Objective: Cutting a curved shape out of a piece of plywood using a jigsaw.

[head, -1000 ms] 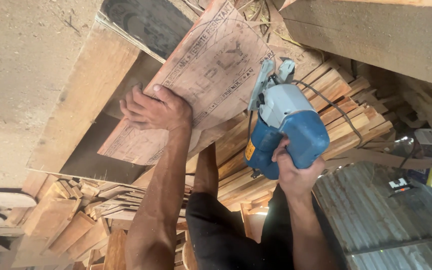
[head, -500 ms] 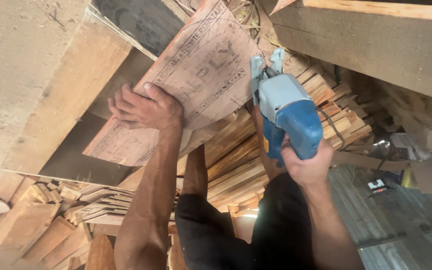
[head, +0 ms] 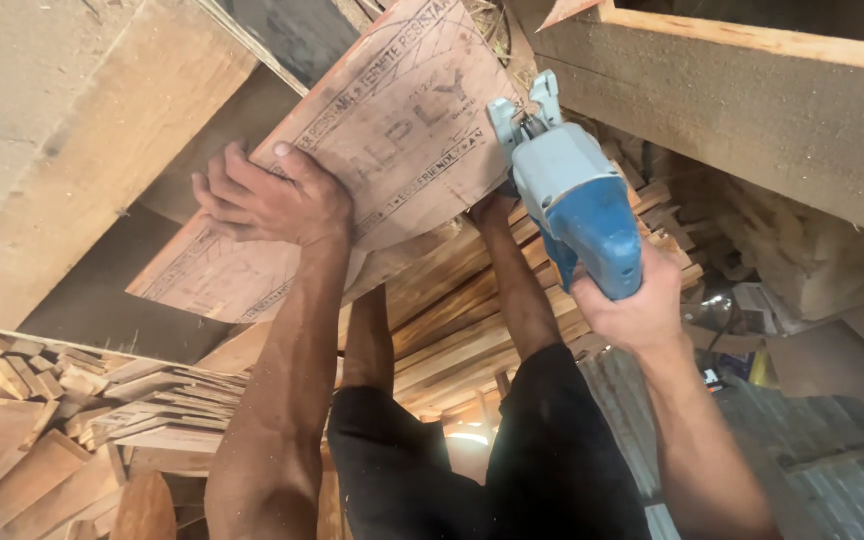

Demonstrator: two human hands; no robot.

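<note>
My left hand (head: 267, 195) presses flat on a reddish printed plywood sheet (head: 392, 130) that lies tilted across a wooden frame. My right hand (head: 632, 310) grips the rear handle of a blue and grey electric hand saw (head: 572, 190). The saw's front sits at the right edge of the sheet. My bare legs and dark shorts (head: 492, 450) show below the sheet, and one foot reaches up under the plywood by the saw.
A thick timber beam (head: 752, 90) runs along the upper right. A wide plank (head: 82, 150) slants at the left. Stacked wooden slats (head: 452, 320) lie under the sheet, with offcut pieces (head: 62, 410) heaped at the lower left. Corrugated metal (head: 802, 440) lies at the lower right.
The saw and my right hand have moved up and along the sheet's right edge. My left hand stays flat on the plywood. The view has shifted slightly.
</note>
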